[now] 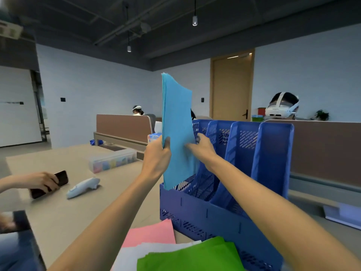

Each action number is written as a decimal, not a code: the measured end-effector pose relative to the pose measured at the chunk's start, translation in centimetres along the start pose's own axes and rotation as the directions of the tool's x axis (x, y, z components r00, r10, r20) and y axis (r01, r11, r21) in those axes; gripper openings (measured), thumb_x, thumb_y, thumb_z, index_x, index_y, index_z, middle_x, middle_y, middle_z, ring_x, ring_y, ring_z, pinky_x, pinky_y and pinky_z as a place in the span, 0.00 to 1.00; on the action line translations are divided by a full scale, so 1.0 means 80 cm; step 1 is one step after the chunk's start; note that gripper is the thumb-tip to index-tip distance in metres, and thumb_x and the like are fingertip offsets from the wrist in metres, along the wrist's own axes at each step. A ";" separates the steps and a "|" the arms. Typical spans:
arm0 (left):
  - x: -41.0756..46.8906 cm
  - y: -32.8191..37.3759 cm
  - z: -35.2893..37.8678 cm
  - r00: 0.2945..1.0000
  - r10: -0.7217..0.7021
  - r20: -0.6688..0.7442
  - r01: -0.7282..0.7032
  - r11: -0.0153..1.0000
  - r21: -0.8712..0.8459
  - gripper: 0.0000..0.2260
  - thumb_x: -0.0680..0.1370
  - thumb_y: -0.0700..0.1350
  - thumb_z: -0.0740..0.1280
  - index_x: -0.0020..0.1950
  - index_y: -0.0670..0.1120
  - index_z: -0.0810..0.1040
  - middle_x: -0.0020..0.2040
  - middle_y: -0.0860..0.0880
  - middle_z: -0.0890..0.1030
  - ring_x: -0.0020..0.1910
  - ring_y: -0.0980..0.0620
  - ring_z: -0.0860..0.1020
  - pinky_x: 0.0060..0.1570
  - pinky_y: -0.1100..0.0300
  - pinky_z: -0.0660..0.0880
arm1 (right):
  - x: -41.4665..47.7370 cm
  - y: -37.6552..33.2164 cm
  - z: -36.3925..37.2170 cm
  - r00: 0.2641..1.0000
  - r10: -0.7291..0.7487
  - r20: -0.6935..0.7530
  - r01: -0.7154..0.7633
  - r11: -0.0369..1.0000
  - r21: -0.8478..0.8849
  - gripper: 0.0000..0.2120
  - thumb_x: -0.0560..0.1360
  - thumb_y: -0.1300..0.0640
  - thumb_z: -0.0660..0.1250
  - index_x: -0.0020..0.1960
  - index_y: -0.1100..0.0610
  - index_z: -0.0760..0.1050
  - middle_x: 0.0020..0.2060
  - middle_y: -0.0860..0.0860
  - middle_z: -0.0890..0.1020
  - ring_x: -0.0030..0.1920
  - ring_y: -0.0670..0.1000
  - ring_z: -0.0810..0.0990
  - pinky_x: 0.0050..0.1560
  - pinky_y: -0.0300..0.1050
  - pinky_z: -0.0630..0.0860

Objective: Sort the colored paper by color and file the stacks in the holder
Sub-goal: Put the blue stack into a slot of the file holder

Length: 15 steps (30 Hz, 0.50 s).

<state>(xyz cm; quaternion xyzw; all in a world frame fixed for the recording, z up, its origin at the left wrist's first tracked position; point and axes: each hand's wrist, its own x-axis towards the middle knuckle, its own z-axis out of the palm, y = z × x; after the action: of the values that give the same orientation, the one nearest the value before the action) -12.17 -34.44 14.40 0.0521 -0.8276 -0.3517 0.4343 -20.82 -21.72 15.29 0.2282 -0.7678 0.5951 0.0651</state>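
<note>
A stack of light blue paper (176, 118) stands upright over the leftmost slot of the dark blue file holder (224, 218), its lower edge dipping just inside the slot. My left hand (156, 157) grips the stack's left edge with the thumb on the front. My right hand (202, 147) holds the stack's right side, fingers curled round its edge. On the table in front of the holder lie a pink stack (154, 234), a white stack (140, 251) and a green stack (195, 255), partly overlapping.
Another person's hand (42, 181) holds a dark phone at the left. A white handheld controller (83, 187) lies beside it. A clear plastic box with coloured contents (112, 162) sits further back. Brown desk partitions (322, 151) stand behind the holder.
</note>
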 end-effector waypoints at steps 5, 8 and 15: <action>0.010 -0.008 0.044 0.999 0.009 0.037 -0.014 0.990 0.143 0.15 0.82 0.53 0.54 0.49 0.44 0.73 0.41 0.43 0.78 0.41 0.37 0.76 0.41 0.49 0.75 | -0.042 -0.001 -0.046 0.996 -0.085 0.009 0.085 0.996 0.014 0.21 0.77 0.57 0.65 0.69 0.54 0.67 0.61 0.46 0.76 0.59 0.44 0.73 0.54 0.38 0.69; 0.011 -0.017 0.070 0.995 0.026 0.099 -0.041 0.987 0.157 0.16 0.82 0.55 0.52 0.52 0.46 0.74 0.45 0.41 0.80 0.44 0.36 0.77 0.46 0.46 0.76 | -0.062 0.005 -0.083 0.995 -0.099 -0.029 0.100 0.995 0.029 0.16 0.78 0.58 0.65 0.65 0.53 0.71 0.59 0.45 0.79 0.58 0.43 0.76 0.57 0.40 0.73; -0.007 -0.035 0.107 0.986 -0.073 0.150 0.070 0.997 0.026 0.17 0.83 0.52 0.52 0.68 0.50 0.72 0.60 0.44 0.80 0.57 0.38 0.75 0.50 0.52 0.70 | -0.092 0.045 -0.140 0.982 -0.029 -0.186 0.056 0.989 0.139 0.08 0.78 0.62 0.63 0.54 0.51 0.74 0.51 0.45 0.83 0.56 0.47 0.80 0.60 0.50 0.76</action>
<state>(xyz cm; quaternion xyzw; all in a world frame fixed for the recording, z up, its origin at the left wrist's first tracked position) -18.90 -31.76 9.06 0.0595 -0.8594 -0.3612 0.3570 -17.78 -8.47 12.53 0.1930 -0.7088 0.6656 0.1315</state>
